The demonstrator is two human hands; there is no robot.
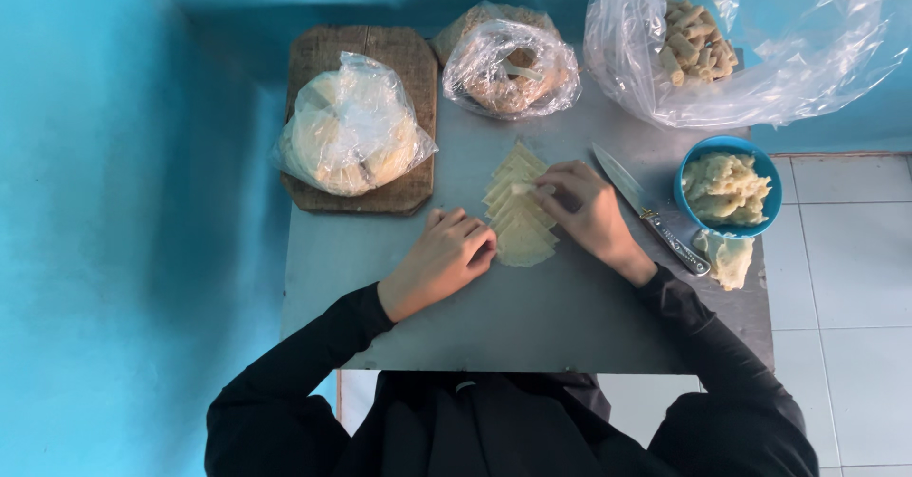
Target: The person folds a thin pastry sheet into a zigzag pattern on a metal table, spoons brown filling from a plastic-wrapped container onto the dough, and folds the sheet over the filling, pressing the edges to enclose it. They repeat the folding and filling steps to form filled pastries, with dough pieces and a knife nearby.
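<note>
Black sleeves low in frame; left hand (446, 257) curled, fingertips pinning the stack of thin dough sheets (518, 213) mid-table, right hand (581, 203) pinching the top sheet. Filling bowl (696, 149) full, bag of finished rolls (750, 45) w/ approx 12: plenty left.

Pale triangular dough sheets (519, 213) — overlapping row, flat on grey table — mid-table

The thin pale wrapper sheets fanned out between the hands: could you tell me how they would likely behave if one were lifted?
The wrapper sheets look very thin, so one would probably droop and be light. The right hand pinches a small folded piece, suggesting they bend easily. Overlapped as they are, neighbours may cling or drag along.
</note>
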